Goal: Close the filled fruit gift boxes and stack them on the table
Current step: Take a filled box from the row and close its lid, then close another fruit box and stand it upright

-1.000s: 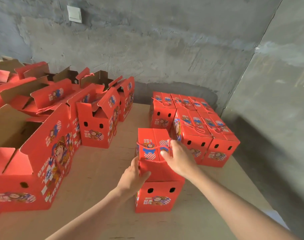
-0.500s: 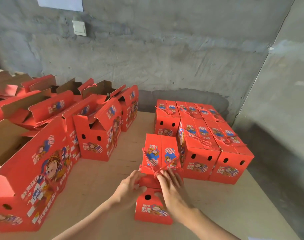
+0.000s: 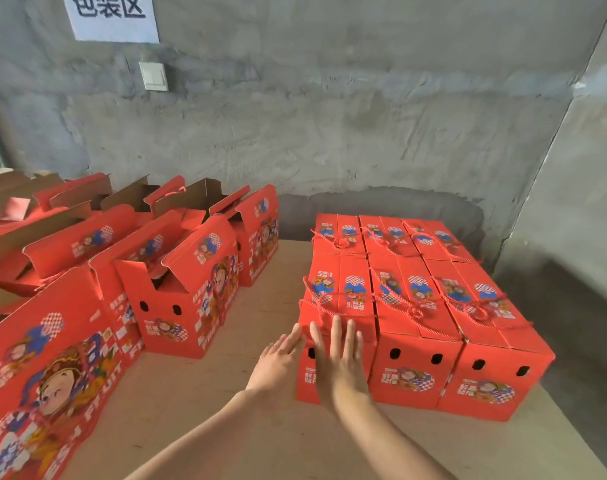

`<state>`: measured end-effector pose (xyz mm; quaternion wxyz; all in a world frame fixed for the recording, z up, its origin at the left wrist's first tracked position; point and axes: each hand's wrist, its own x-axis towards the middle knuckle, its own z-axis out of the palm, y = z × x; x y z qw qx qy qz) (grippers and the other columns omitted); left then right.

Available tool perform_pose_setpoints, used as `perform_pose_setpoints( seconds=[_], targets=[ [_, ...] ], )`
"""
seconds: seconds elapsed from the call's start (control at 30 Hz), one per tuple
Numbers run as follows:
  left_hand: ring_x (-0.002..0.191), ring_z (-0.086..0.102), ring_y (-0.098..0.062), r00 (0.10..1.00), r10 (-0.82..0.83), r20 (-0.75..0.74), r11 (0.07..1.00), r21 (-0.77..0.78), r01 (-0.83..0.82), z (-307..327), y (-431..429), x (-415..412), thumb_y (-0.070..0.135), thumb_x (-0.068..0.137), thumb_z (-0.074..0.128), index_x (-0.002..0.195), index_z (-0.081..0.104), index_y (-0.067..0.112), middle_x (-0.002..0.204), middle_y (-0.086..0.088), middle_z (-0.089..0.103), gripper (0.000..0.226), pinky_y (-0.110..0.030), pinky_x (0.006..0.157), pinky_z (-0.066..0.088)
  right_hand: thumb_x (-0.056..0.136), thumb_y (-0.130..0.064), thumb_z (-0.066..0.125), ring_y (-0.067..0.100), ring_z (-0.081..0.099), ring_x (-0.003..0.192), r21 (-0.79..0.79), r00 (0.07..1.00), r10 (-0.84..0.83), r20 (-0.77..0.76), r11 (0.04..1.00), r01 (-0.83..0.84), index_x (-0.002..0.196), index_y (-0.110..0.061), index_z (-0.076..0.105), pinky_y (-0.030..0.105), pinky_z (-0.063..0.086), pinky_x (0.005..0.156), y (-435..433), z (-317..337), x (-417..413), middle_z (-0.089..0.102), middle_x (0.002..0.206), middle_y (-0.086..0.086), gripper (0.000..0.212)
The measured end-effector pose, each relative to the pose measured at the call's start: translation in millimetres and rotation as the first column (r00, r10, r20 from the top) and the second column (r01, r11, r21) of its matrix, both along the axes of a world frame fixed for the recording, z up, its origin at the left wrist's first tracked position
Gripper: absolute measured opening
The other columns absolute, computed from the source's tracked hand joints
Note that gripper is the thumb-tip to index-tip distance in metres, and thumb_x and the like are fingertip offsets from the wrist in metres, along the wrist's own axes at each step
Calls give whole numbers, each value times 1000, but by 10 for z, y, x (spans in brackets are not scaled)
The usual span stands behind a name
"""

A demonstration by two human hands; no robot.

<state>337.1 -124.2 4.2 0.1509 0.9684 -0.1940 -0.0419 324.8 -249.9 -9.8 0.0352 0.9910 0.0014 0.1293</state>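
both hands lie flat with fingers spread, left hand (image 3: pixel 280 362) and right hand (image 3: pixel 340 367), against the near face of the closed box (image 3: pixel 336 299), leftmost in the near row on the desk (image 3: pixel 260 427).

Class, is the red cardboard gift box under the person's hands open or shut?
Shut: the red cardboard gift box has flat top flaps under a red cord.

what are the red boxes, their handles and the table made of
Open box: corrugated cardboard, likely; the raised flaps show brown unprinted insides, the outside a smooth red print. Closed box: same printed card. Handle: twisted red cord, going by its spiral strands. Table: pale, matte board, perhaps plywood; faint grain only.
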Motion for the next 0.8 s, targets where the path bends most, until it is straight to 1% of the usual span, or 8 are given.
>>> perform_pose_setpoints(
  seconds=[0.07,0.1,0.2,0.37,0.47,0.6,0.7,0.8],
  targets=[
    [146,2,-25,999,-33,-43,985,169,40,93,-2,142,20,86,53,151,9,24,158,9,-8,78,-42,118,3,88,-24,55,56,-2,137,-1,994,3,-107,1000,-3,152,-20,1,58,2,112,-68,-17,145,-8,152,30,83],
    [146,1,-27,997,-40,-61,976,212,52,151,-4,201,19,85,54,150,10,27,158,11,-7,79,-46,117,0,87,-25,57,56,-4,137,23,995,22,-97,1000,-20,152,-18,1,59,1,112,-79,-40,172,-13,151,28,86],
    [146,6,-26,996,-46,-77,972,227,62,250,-8,296,15,86,52,149,13,33,157,14,2,77,-50,116,-1,44,-23,88,60,43,118,28,993,34,-111,999,-31,131,-9,56,64,39,95,-46,-26,150,44,133,37,94],
    [146,-4,-27,989,-143,-49,948,279,150,231,251,147,25,93,45,151,7,25,158,6,-9,70,-54,114,-6,91,-33,47,54,-9,138,-34,990,-36,-139,999,32,151,-16,1,61,-7,110,-19,-92,272,-7,153,29,77],
    [145,-12,-25,989,-134,61,911,400,99,338,887,120,29,93,42,151,3,22,158,3,-11,70,-51,112,-13,87,-41,51,48,17,137,37,990,-78,-115,996,83,139,-16,33,60,10,109,82,73,277,23,147,24,60],
    [144,3,-28,969,87,230,815,543,-202,604,2073,177,36,93,42,148,21,20,155,-5,13,61,-53,114,-4,67,-20,58,38,55,98,189,971,78,226,974,-122,94,-8,65,50,43,83,545,154,310,57,111,15,30],
    [143,8,-30,965,193,177,677,688,-261,698,2774,161,40,91,42,145,31,23,154,-5,19,58,-58,112,-2,79,2,38,34,45,121,302,930,367,33,883,-360,127,-6,50,45,40,100,1331,-37,453,41,136,10,50],
    [145,-12,-28,972,234,34,639,748,-181,549,3242,98,45,92,40,151,12,26,159,-3,-6,68,-57,112,-10,86,7,41,33,25,139,416,863,469,-189,834,-362,138,-5,33,47,25,113,2046,-236,746,17,154,8,54]
  ],
)
